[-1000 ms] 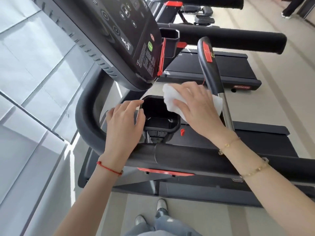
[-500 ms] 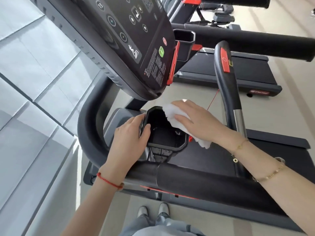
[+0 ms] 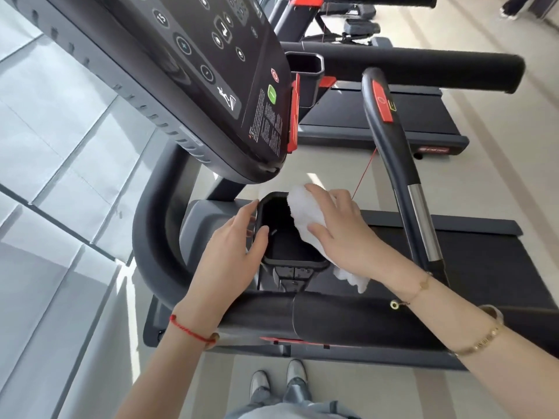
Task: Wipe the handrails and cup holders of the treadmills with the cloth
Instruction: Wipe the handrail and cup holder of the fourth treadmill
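A black cup holder (image 3: 279,234) sits below the treadmill console. My left hand (image 3: 233,255) grips its left rim, thumb hooked over the edge. My right hand (image 3: 341,234) presses a white cloth (image 3: 302,213) against the holder's right rim and inner wall; a tail of the cloth (image 3: 352,278) hangs below my wrist. A thick black handrail (image 3: 317,316) runs under both forearms. A slimmer grip bar with a red button (image 3: 390,137) rises to the right of my right hand. A second cup holder (image 3: 305,68) shows on the console's far side.
The black console (image 3: 211,80) overhangs the cup holder from the upper left. The far handrail (image 3: 423,68) and a neighbouring treadmill belt (image 3: 378,113) lie beyond. A red safety cord (image 3: 364,170) hangs near my right hand. Grey wall panels fill the left. My shoes (image 3: 278,379) stand on the floor below.
My right hand has slid the cloth from the holder's far right corner down along its right rim and into the opening. My left hand keeps its hold on the left rim.
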Demonstrator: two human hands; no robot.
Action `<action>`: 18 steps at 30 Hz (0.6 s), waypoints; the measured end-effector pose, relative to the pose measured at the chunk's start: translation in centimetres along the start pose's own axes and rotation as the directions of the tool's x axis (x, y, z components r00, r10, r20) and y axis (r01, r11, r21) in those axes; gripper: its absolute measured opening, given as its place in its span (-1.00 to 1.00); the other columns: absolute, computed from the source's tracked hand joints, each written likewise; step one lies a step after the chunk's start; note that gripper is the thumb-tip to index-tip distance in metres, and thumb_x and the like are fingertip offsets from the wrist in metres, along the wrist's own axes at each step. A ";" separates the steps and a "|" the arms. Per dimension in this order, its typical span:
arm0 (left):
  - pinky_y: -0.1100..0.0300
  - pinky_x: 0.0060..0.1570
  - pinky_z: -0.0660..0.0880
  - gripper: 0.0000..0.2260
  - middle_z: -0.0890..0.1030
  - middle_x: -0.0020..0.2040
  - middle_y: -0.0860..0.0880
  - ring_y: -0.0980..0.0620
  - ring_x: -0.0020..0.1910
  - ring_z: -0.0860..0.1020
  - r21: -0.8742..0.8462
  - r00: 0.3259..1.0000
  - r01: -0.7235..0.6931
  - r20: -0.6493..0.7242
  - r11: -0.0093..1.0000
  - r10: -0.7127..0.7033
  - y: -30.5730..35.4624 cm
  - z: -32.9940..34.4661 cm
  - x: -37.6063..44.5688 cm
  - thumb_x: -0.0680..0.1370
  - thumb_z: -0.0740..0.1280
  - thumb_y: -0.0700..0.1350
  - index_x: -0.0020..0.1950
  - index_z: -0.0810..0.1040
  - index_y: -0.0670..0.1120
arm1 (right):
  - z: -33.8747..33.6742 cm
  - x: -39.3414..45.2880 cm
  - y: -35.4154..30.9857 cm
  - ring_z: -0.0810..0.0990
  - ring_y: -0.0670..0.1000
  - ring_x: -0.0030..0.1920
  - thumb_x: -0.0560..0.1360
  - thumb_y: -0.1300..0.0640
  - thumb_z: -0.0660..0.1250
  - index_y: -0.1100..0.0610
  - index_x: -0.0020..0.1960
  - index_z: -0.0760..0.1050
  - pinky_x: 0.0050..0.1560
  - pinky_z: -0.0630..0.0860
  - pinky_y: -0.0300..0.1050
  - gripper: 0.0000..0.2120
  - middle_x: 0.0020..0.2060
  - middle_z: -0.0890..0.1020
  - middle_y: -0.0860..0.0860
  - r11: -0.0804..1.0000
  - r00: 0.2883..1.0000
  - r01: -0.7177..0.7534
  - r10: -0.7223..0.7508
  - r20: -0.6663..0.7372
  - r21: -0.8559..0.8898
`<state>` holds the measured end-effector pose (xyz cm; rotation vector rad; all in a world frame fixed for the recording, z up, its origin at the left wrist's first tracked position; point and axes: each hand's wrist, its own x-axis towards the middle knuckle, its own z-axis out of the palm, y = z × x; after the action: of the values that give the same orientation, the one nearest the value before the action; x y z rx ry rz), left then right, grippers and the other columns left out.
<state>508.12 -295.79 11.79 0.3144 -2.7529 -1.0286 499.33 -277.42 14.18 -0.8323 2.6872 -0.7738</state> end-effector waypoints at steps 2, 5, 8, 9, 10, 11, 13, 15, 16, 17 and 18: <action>0.34 0.00 0.31 -0.56 0.57 0.10 0.09 0.15 0.08 0.54 -0.028 1.000 -0.004 -0.003 1.000 0.004 -0.1 0.0 0.1 0.60 0.22 0.05 0.49 0.30 0.06 | 0.7 -1.4 -0.3 0.14 0.11 0.40 0.63 0.13 0.14 -0.09 0.55 -0.13 0.32 0.11 -0.14 -0.38 0.37 0.11 0.03 0.995 0.998 -0.059 0.061 -0.017 0.086; 0.32 0.02 0.32 -0.56 0.57 0.11 0.08 0.14 0.08 0.54 -0.059 1.000 -0.008 -0.010 0.998 0.008 -0.1 0.1 0.2 0.60 0.23 0.04 0.48 0.31 0.05 | 0.4 -0.8 -0.7 0.15 0.12 0.43 0.64 0.13 0.13 -0.05 0.56 -0.16 0.38 0.15 -0.09 -0.37 0.39 0.10 0.04 0.986 0.993 -0.118 0.116 0.025 0.117; 0.35 0.01 0.30 -0.56 0.58 0.11 0.06 0.12 0.10 0.55 -0.051 1.000 -0.022 -0.023 0.998 0.021 -0.1 0.2 0.2 0.60 0.23 0.03 0.48 0.32 0.03 | -1.2 1.8 -0.6 0.35 0.13 0.30 0.64 0.12 0.13 -0.05 0.54 0.04 0.24 0.29 -0.08 -0.48 0.33 0.26 0.09 0.995 0.995 -0.077 0.073 0.068 0.060; 0.36 0.00 0.29 -0.56 0.59 0.13 0.05 0.12 0.10 0.54 -0.046 0.999 -0.028 -0.030 0.999 0.027 -0.1 0.2 0.2 0.60 0.24 0.02 0.48 0.32 0.03 | -1.5 2.2 -0.6 0.38 0.11 0.26 0.64 0.12 0.13 -0.06 0.52 0.09 0.18 0.30 -0.09 -0.51 0.30 0.29 0.07 0.996 0.996 -0.062 0.058 0.072 0.064; 0.36 0.00 0.29 -0.56 0.59 0.15 0.03 0.12 0.11 0.54 -0.042 0.999 -0.034 -0.035 0.999 0.032 -0.1 0.2 0.1 0.60 0.23 0.03 0.48 0.32 0.03 | -1.5 2.0 -0.5 0.38 0.09 0.24 0.64 0.12 0.13 -0.07 0.51 0.10 0.16 0.29 -0.11 -0.52 0.29 0.30 0.06 0.995 0.996 -0.055 0.049 0.069 0.083; 0.35 0.01 0.29 -0.56 0.59 0.16 0.02 0.12 0.12 0.53 -0.039 0.999 -0.038 -0.035 0.999 0.036 -0.1 0.2 0.1 0.60 0.23 0.03 0.48 0.31 0.03 | -1.3 1.3 -0.4 0.36 0.06 0.25 0.64 0.13 0.13 -0.08 0.51 0.08 0.16 0.27 -0.13 -0.51 0.28 0.28 0.04 0.992 0.997 -0.054 0.048 0.060 0.110; 0.32 0.03 0.31 -0.56 0.59 0.18 0.01 0.10 0.14 0.53 -0.035 0.998 -0.043 -0.035 0.998 0.042 -0.2 0.2 0.1 0.61 0.22 0.03 0.49 0.31 0.02 | -0.3 -0.9 -0.2 0.29 -0.02 0.26 0.64 0.12 0.12 -0.11 0.53 -0.03 0.19 0.19 -0.19 -0.45 0.31 0.18 -0.03 0.985 0.998 -0.067 0.064 0.026 0.160; 0.31 0.05 0.33 -0.56 0.59 0.19 0.00 0.09 0.16 0.53 -0.032 0.998 -0.049 -0.035 0.998 0.048 -0.1 0.3 0.1 0.61 0.22 0.03 0.49 0.31 0.01 | 0.7 -2.3 0.0 0.24 -0.07 0.23 0.64 0.09 0.11 -0.11 0.55 -0.14 0.21 0.17 -0.21 -0.39 0.35 0.10 -0.07 0.980 0.997 -0.077 0.077 0.006 0.184; 0.29 0.06 0.34 -0.56 0.59 0.19 0.00 0.07 0.16 0.53 -0.032 0.998 -0.050 -0.034 0.998 0.049 -0.1 0.3 0.1 0.61 0.22 0.03 0.49 0.31 0.00 | 0.7 -2.2 0.1 0.24 -0.06 0.24 0.64 0.09 0.11 -0.10 0.56 -0.16 0.21 0.17 -0.21 -0.39 0.37 0.09 -0.07 0.983 0.997 -0.074 0.073 0.008 0.168; 0.27 0.06 0.35 -0.56 0.59 0.19 -0.01 0.06 0.16 0.54 -0.031 0.998 -0.050 -0.033 0.998 0.049 0.0 0.3 0.1 0.61 0.22 0.02 0.49 0.31 -0.01 | 0.5 -1.6 0.3 0.24 -0.04 0.27 0.64 0.09 0.12 -0.07 0.56 -0.14 0.22 0.18 -0.20 -0.39 0.38 0.10 -0.04 0.988 0.998 -0.062 0.061 0.008 0.138; 0.25 0.06 0.37 -0.56 0.60 0.19 -0.01 0.04 0.16 0.54 -0.029 0.998 -0.051 -0.030 0.998 0.050 0.0 0.3 0.1 0.61 0.22 0.02 0.49 0.31 -0.02 | 0.1 -0.7 0.4 0.25 0.00 0.32 0.64 0.11 0.13 -0.05 0.56 -0.08 0.24 0.19 -0.19 -0.41 0.39 0.13 -0.01 0.994 0.999 -0.039 0.039 0.008 0.103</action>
<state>507.91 -295.62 11.57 0.2525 -2.7029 -1.0427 499.72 -276.81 13.94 -0.7544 2.6249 -0.8906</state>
